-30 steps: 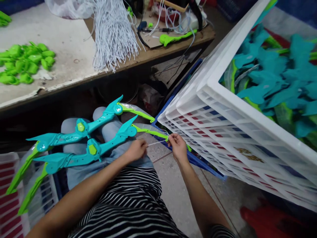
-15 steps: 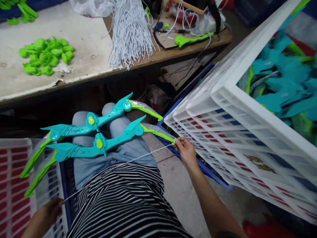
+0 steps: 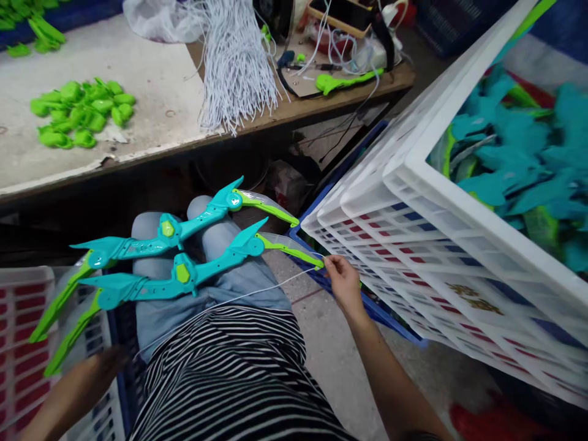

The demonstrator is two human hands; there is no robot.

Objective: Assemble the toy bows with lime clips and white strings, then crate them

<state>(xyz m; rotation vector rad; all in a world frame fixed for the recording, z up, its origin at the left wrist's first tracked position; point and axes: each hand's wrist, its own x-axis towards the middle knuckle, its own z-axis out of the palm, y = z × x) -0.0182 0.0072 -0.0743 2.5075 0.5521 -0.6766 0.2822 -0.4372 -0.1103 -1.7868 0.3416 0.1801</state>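
Observation:
Two teal and lime-green toy bows lie side by side across my lap, the farther bow (image 3: pixel 197 225) and the nearer bow (image 3: pixel 220 260). A thin white string (image 3: pixel 261 290) runs from the nearer bow's right tip back over my striped shirt to the left, sagging a little. At that tip my right hand (image 3: pixel 342 278) pinches the string between thumb and fingers. My left hand (image 3: pixel 103 370), smeared by motion, is low on the left near the string's far end. Whether its fingers hold the string is not clear.
A pile of green plastic parts (image 3: pixel 85 110) and a bundle of white strings (image 3: pixel 236 73) lie on the workbench (image 3: pixel 156 79). At right, stacked white crates (image 3: pixel 413 245) hold teal bow parts (image 3: pixel 528 147). Another crate (image 3: pixel 27 282) stands at left. A green bow limb (image 3: pixel 346 79) lies on the bench.
The string has gone from taut to slightly slack. My left hand has shifted slightly up and right and blurred. My right hand stays at the nearer bow's tip; the view has shifted slightly.

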